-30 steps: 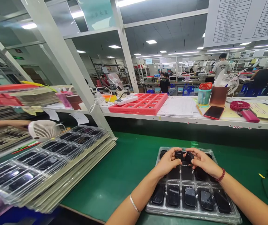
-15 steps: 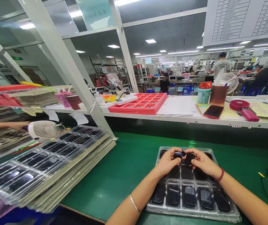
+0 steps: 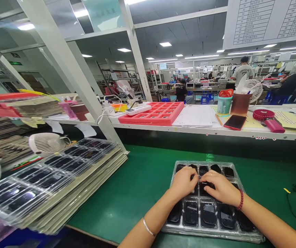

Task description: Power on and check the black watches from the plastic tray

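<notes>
Both hands are over the middle row of a clear plastic tray (image 3: 212,233) that holds dark, glossy screen pieces in separate pockets. My left hand (image 3: 184,182) is closed, its fingers curled down on a dark rounded screen piece (image 3: 195,190) that is mostly hidden beneath them. Beside it, my right hand (image 3: 220,186) has thumb and fingertips around another dark rounded screen piece (image 3: 204,188) lying in or just above its pocket. In the front row, a screen piece (image 3: 209,214) lies flat, with others alongside. A back-row screen piece (image 3: 215,168) sits tilted in its pocket.
On the left, a tall stack of filled trays (image 3: 85,184) leans across the green table (image 3: 111,206). A white fan (image 3: 46,143) stands behind it. The shelf above carries a red foam tray (image 3: 151,117), papers, a phone (image 3: 235,122) and a pink fan (image 3: 274,125). A cable lies right.
Both hands have lowered from above the tray's back rows to its middle row, bringing their dark pieces down. A co-worker's hand at the left has gone from the white fan.
</notes>
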Tool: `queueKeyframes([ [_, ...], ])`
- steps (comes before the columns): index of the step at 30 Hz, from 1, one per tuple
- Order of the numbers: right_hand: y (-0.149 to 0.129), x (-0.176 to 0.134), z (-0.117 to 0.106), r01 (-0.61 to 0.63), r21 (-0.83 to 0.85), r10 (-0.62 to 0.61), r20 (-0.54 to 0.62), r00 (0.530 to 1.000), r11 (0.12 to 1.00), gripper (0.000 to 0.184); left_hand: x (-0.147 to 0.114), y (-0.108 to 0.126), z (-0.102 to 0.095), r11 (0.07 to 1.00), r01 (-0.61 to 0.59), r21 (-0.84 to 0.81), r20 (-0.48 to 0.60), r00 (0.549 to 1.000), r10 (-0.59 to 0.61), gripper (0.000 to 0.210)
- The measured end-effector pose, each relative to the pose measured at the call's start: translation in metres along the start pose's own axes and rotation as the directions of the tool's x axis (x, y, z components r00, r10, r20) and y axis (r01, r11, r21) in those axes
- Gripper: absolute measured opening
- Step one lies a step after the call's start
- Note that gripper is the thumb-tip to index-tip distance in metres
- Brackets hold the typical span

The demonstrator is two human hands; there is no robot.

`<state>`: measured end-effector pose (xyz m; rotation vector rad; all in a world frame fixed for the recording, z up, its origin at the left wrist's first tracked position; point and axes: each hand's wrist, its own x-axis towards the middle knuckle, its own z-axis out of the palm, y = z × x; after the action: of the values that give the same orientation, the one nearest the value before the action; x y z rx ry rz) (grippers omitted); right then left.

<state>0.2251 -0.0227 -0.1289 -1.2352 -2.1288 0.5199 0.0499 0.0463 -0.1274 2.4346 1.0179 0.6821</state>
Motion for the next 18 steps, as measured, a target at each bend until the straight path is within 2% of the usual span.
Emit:
queueKeyframes([
  [3,-0.005,0.002,-0.009,0.007,-0.075,-0.006,0.009,1.0,0.997,0.028,-0.001,0.001,0.001,0.989,-0.022,0.147,0.041,0.999,0.016,0.02],
  [5,-0.007,0.0,-0.026,-0.027,-0.153,0.029,0.012,1.0,0.988,0.021,0.0,0.003,-0.001,0.98,-0.016,0.197,0.061,0.998,0.004,0.021],
  [8,-0.003,-0.01,-0.06,-0.117,-0.328,0.149,0.075,0.986,0.937,0.02,0.004,0.011,-0.007,0.971,-0.019,0.24,0.115,0.993,-0.009,0.019],
  [11,0.006,-0.03,-0.081,-0.206,-0.533,0.317,0.124,0.94,0.821,0.017,0.013,0.028,-0.009,0.959,-0.133,0.249,0.184,0.979,0.088,0.019],
  [14,0.011,-0.049,-0.08,-0.232,-0.611,0.393,0.141,0.908,0.756,0.011,0.023,0.05,0.002,0.921,-0.308,0.237,0.237,0.938,0.252,0.019],
  [16,0.011,-0.057,-0.075,-0.236,-0.589,0.37,0.117,0.922,0.773,0.015,0.027,0.061,0.014,0.897,-0.374,0.236,0.28,0.91,0.306,0.02],
  [18,0.01,-0.062,-0.07,-0.258,-0.527,0.341,0.064,0.938,0.81,0.014,0.028,0.067,0.027,0.896,-0.388,0.217,0.312,0.897,0.313,0.025],
])
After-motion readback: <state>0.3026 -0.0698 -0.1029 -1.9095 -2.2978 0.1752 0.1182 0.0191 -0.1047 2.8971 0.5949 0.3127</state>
